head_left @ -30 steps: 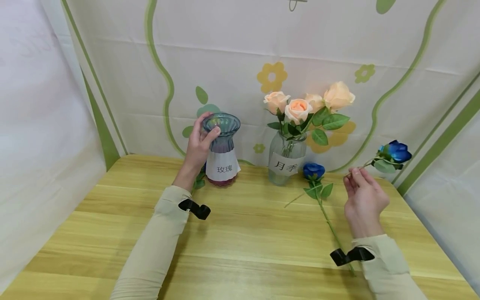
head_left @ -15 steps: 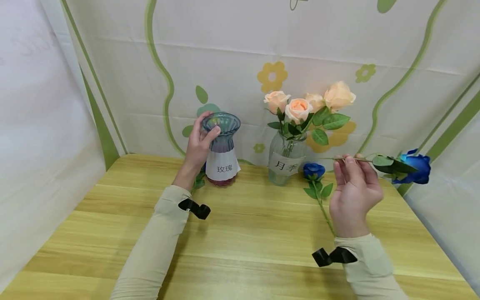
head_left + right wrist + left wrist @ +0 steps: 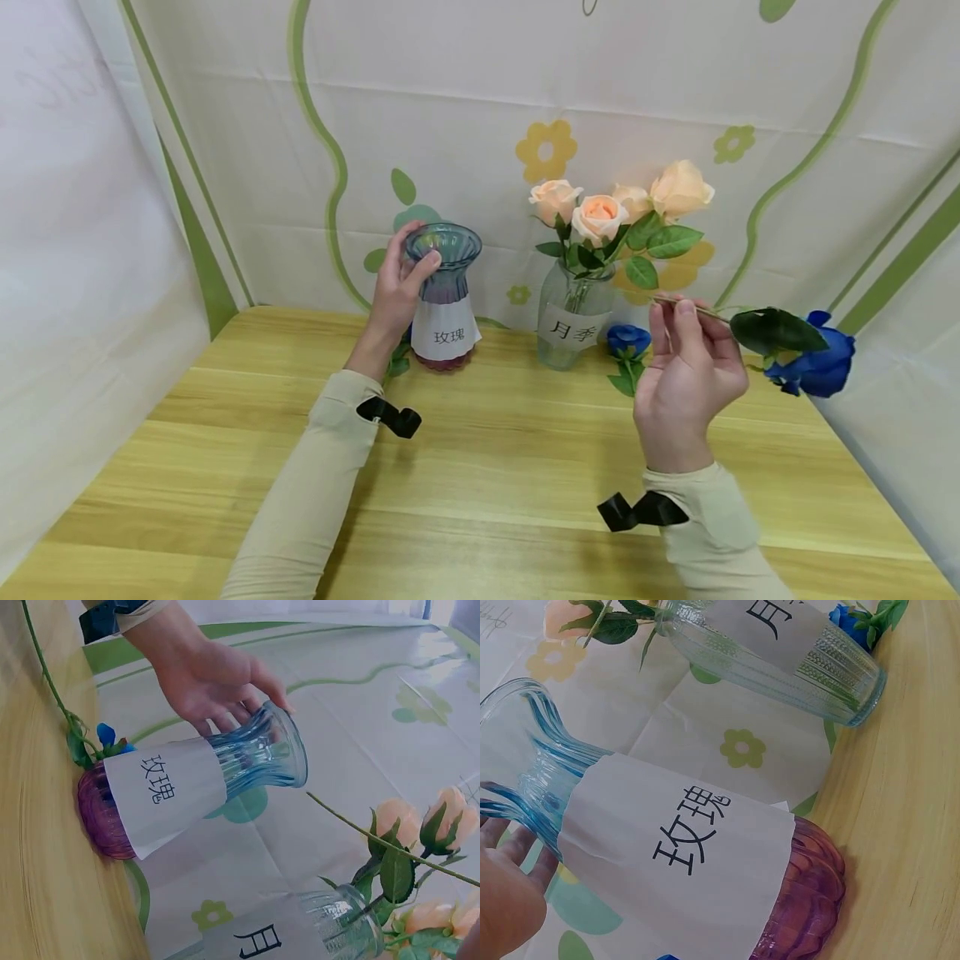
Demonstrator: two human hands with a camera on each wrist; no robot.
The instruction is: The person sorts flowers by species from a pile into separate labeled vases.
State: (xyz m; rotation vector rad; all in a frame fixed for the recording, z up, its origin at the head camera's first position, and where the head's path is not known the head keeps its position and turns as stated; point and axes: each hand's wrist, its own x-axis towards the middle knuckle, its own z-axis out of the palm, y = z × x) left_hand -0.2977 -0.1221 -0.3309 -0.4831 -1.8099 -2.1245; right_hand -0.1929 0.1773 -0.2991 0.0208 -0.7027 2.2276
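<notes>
My left hand (image 3: 399, 287) grips the flared rim and neck of a blue-to-purple glass vase (image 3: 444, 287), thumb over the lip. The vase stands upright on the table with a white paper label (image 3: 676, 851) round its body. At the right, my right hand (image 3: 686, 387) pinches the stem of a blue rose (image 3: 819, 360) between thumb and fingers. The flower head points right and slightly down. In the right wrist view the bare stem (image 3: 390, 844) reaches toward the vase mouth, apart from it. No stems show inside this vase.
A clear glass vase (image 3: 551, 354) with a label and several peach roses (image 3: 600, 218) stands right of the blue vase. Beside it another blue rose (image 3: 628, 340) lies on the table (image 3: 480, 483). A further blue flower (image 3: 106, 735) lies behind the purple base. A printed cloth hangs behind.
My right hand has moved left with its blue rose, whose flower head has swung from upper right to pointing right and slightly down. My left hand and the vase have stayed put.
</notes>
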